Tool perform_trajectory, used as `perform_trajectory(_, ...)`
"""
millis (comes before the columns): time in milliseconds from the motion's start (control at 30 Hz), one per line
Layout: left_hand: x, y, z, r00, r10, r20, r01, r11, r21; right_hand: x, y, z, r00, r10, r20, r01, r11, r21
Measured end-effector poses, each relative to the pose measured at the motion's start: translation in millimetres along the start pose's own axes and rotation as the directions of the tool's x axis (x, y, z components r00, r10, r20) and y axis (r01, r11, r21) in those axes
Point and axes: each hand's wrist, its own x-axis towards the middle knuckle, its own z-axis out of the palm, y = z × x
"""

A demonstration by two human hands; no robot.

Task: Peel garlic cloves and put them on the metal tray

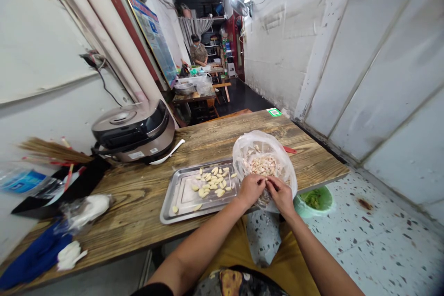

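Observation:
My left hand (250, 188) and my right hand (280, 194) meet at the near rim of a clear plastic bag (263, 148) full of unpeeled garlic cloves (263, 165). Both hands have their fingers curled in a pinch on a garlic clove between them, which is mostly hidden. Just left of the bag lies a metal tray (180, 194) with several peeled garlic cloves (212, 180) scattered on it. Bag and tray rest on a wooden table (145, 194).
A rice cooker (133, 132) with a white spoon (169, 152) stands at the table's back left. Sticks, plastic bags and blue cloth (38, 254) lie at the left end. A green bin (314, 201) sits on the floor at right. Another person (198, 51) stands far down the corridor.

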Motion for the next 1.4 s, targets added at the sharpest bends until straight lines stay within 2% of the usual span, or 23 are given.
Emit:
perform_trajectory(133,0.0,3.0,2.3,0.997,-0.071,-0.006,0.071,0.996,-0.049,1.9,4.4,2.0,0.989,0.147,0.019,-0.148,0.977,0.152)
perform_trajectory(267,0.4,4.1,5.5,0.986,-0.169,-0.001,0.166,0.968,-0.189,4.5,7.4,2.2,0.961,0.264,0.082,-0.276,0.901,0.334)
perform_trajectory(433,3.6,0.6,8.8,0.950,-0.310,0.036,0.303,0.893,-0.331,7.5,6.4,0.0,0.954,0.283,0.104,-0.300,0.859,0.415)
perform_trajectory(633,5.7,0.7,10.5,0.934,-0.342,0.104,0.351,0.827,-0.440,11.3,3.9,-1.0,0.940,0.303,0.155,-0.340,0.838,0.427)
perform_trajectory(833,11.9,2.7,-0.2,0.902,-0.427,0.070,0.408,0.784,-0.468,13.3,4.6,-3.1,0.918,0.330,0.219,-0.396,0.765,0.508)
perform_trajectory(933,14.6,2.7,-10.1,0.923,-0.383,0.024,0.367,0.863,-0.347,13.7,3.1,-4.4,0.910,0.352,0.217,-0.413,0.758,0.504)
perform_trajectory(1067,13.7,3.1,-15.2,0.985,-0.167,0.038,0.171,0.973,-0.152,14.2,0.6,-4.7,0.911,0.358,0.205,-0.413,0.795,0.444)
perform_trajectory(1167,11.3,3.6,-12.6,0.991,-0.106,0.086,0.122,0.970,-0.208,14.3,0.7,-5.5,0.922,0.320,0.217,-0.383,0.837,0.391)
perform_trajectory(1300,9.5,2.8,-8.3,0.981,-0.119,0.156,0.167,0.924,-0.344,14.0,-1.0,-8.2,0.936,0.267,0.231,-0.337,0.869,0.361)
perform_trajectory(1400,10.1,0.9,-6.6,0.968,-0.156,0.195,0.222,0.897,-0.383,14.6,-6.0,-10.1,0.938,0.219,0.270,-0.319,0.852,0.415)
